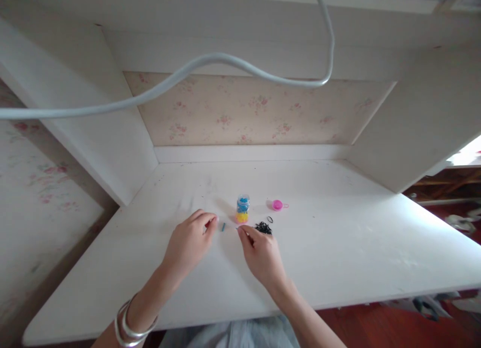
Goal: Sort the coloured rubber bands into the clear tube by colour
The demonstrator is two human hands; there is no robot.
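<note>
My left hand [193,238] hovers over the white desk with thumb and forefinger pinched; what it holds, if anything, is too small to make out. A short teal piece [223,227] shows just right of those fingertips. My right hand [261,250] is also in a pinch, near the base of a clear jar [242,208] with blue, yellow and pink contents in layers. What lies between its fingertips is too small to name. Beside and behind the right hand is a pile of small black bands [264,228], with one loose black loop [270,220] next to it.
A round pink lid [277,205] with a small loop lies right of the jar. The white desk [338,238] has side panels and a back ledge. A white cable [221,58] crosses the upper view. Silver bracelets [130,325] circle my left wrist.
</note>
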